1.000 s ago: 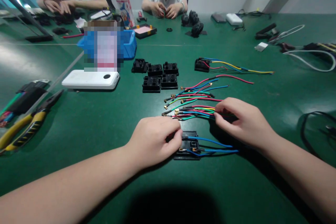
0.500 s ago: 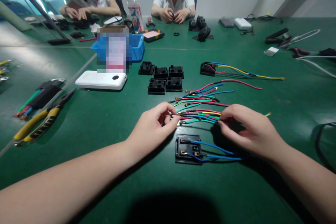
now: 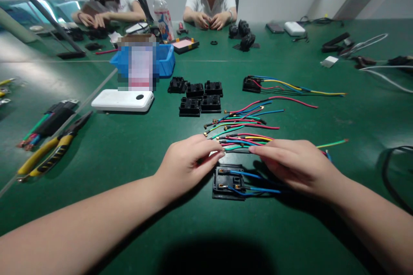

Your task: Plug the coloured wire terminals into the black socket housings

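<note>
A thin black wire [image 3: 238,151] runs between my two hands, in front of a bundle of coloured wires [image 3: 247,138] with crimped brass terminals. My left hand [image 3: 189,157] is closed, thumb and forefinger pinching the wire's left end. The fingertips of my right hand [image 3: 295,165] are closed on the same wire further right; its thumb is mostly hidden. Just below lies a black socket module [image 3: 228,182] with blue wires [image 3: 258,190] attached, which pass under my right hand. A green-yellow wire [image 3: 332,143] sticks out beyond that hand.
Several black socket modules [image 3: 195,96] sit beyond the wires, and a wired module [image 3: 251,84] lies right of them. On the left are yellow-handled pliers [image 3: 56,148], a wire bundle [image 3: 48,122], a white power bank [image 3: 122,100] and a blue bin [image 3: 167,62]. Two people sit across the table.
My right hand has moved left and slightly down, its fingers straighter. My left fingertips have come down a little from the bundle, and the black wire now shows between the hands.
</note>
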The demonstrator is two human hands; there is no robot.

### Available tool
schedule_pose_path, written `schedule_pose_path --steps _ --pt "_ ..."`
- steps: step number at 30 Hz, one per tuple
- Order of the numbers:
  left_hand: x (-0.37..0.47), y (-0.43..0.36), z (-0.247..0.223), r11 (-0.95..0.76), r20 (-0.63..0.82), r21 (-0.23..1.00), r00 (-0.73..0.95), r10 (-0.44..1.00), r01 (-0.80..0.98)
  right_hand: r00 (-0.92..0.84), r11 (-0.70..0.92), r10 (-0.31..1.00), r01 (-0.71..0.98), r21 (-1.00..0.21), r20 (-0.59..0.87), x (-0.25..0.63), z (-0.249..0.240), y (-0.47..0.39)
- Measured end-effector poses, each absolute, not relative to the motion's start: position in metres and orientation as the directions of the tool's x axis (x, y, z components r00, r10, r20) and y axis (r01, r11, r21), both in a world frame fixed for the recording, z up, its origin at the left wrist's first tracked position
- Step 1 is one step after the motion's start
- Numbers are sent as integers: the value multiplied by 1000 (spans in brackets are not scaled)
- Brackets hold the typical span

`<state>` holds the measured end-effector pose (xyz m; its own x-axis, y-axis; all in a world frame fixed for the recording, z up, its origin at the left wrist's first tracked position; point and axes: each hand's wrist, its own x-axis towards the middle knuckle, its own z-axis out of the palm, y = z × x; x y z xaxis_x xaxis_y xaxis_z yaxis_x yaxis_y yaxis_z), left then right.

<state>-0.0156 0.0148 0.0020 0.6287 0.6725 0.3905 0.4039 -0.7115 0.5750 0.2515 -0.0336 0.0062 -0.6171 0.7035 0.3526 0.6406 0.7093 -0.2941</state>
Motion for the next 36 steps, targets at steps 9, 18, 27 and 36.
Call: schedule_pose_path --steps 9,18,27,36 --pt "-16 14 3 -787 434 516 689 581 339 -622 733 679 605 -312 390 246 10 -34" --pt "-13 15 4 -773 307 559 791 530 301 -565 703 696 662 -259 443 243 14 -38" --pt "-11 16 2 -679 300 606 672 677 414 -558 686 712 680 -257 425 242 16 -37" --pt "-10 16 4 -648 284 628 649 706 431 -618 713 695 659 -240 368 243 14 -39"
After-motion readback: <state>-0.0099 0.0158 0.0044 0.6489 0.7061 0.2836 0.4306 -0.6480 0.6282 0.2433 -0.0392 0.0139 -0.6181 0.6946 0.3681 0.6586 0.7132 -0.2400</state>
